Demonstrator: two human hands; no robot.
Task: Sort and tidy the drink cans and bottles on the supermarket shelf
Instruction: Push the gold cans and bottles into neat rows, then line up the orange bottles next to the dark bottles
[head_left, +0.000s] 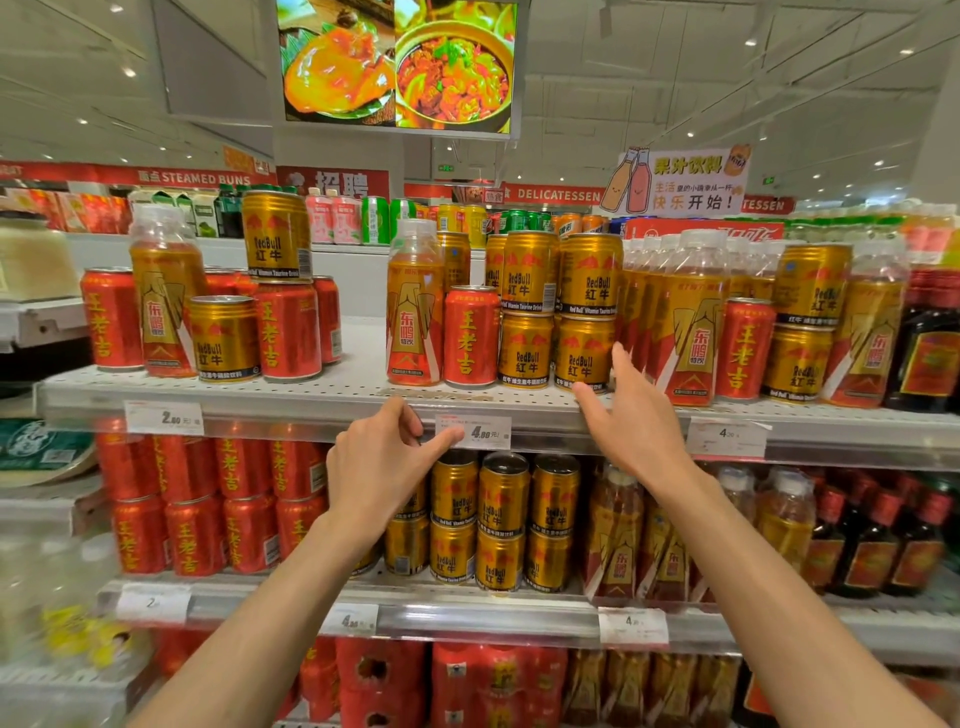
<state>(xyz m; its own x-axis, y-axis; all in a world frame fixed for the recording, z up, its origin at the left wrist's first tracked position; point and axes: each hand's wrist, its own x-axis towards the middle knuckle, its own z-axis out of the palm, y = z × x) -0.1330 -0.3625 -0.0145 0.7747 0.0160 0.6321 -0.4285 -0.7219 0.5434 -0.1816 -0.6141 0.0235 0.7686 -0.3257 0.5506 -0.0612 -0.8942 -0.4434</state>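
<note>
On the top shelf (337, 392) stand mixed drinks: red cans (470, 338), gold Red Bull cans (582, 356) stacked in two layers, and yellow bottles (414, 312). My right hand (631, 415) is raised at the shelf's front edge with fingers spread, its fingertips beside the lower gold cans, and it holds nothing. My left hand (379, 462) hovers in front of the shelf rail near a price tag (475, 431), fingers loosely curled, also holding nothing. At the left, a gold can (275, 236) stands on top of a red can (288, 332).
The shelf below holds red cans (208, 509), stacked gold cans (498, 519), yellow bottles (618, 535) and dark bottles (872, 540). Red multipacks (415, 680) fill the bottom row. Dark bottles (930, 343) stand at the top shelf's right end. A bare gap lies behind the middle of the top shelf.
</note>
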